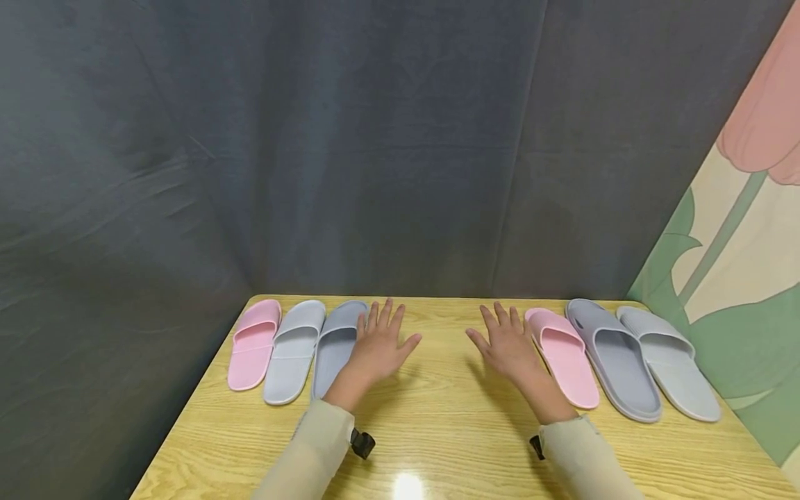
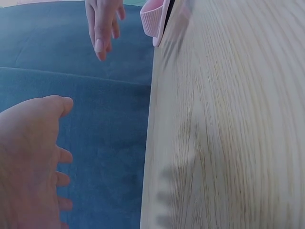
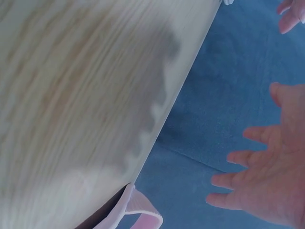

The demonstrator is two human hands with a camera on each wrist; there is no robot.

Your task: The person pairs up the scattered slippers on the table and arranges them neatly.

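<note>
My left hand [image 1: 380, 348] is spread flat above the table, its fingers straight and holding nothing. In the head view it overlaps the edge of a blue-grey slipper [image 1: 334, 354]. To that slipper's left lie a light grey slipper [image 1: 292, 357] and a pink slipper [image 1: 253, 351]. My right hand [image 1: 509, 347], also spread and bare of any object, hovers beside another pink slipper [image 1: 570, 371]. Right of it lie a grey-purple slipper [image 1: 625, 371] and a pale grey slipper [image 1: 678, 375]. Both wrist views show the palms raised over the wood, with hand shadows on it.
The slippers stand in two groups on a wooden table [image 1: 431, 403], toes to the back. A dark curtain [image 1: 387, 153] hangs behind the table's far edge. At the right is a wall panel [image 1: 744, 278] with a painted tulip.
</note>
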